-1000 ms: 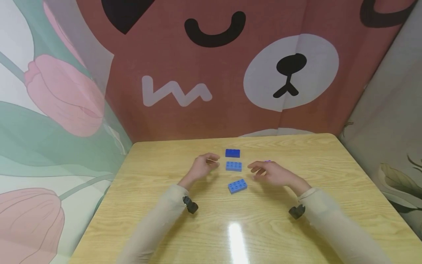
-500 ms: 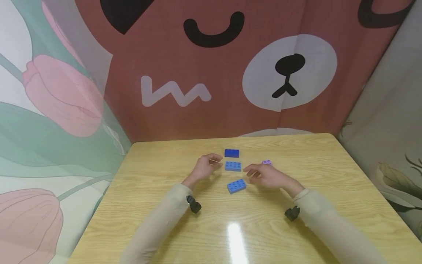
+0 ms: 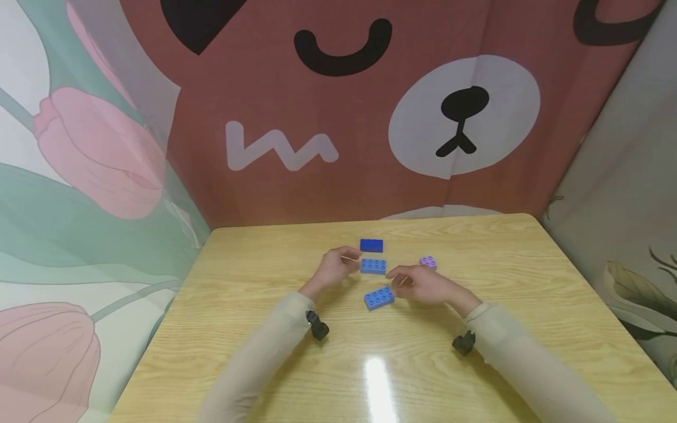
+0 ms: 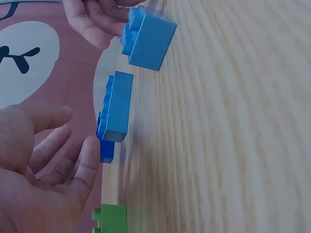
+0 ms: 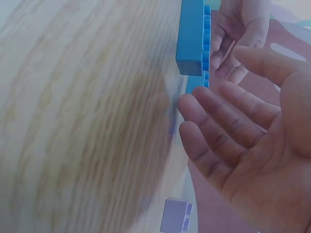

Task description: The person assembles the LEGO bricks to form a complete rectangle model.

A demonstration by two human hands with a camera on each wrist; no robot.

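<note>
Three blue toy building bricks stand in a rough column on the table. The far brick is dark blue, while the middle brick and the near, slightly turned brick are lighter. My left hand hovers just left of the middle brick, fingers relaxed, palm facing it. On the other side, my right hand is beside the middle and near bricks with its fingers loosely bent. Both wrist views show nothing held. Whether any fingertip touches a brick, I cannot tell.
A small purple brick sits behind my right hand. In the left wrist view a green brick stands near my left hand, which hides it in the head view. The wooden table meets a bear-print cloth at the back.
Both hands have moved inward toward the middle brick, the left to the right and the right to the left. The purple brick has come into fuller view. The bricks stay in place.
</note>
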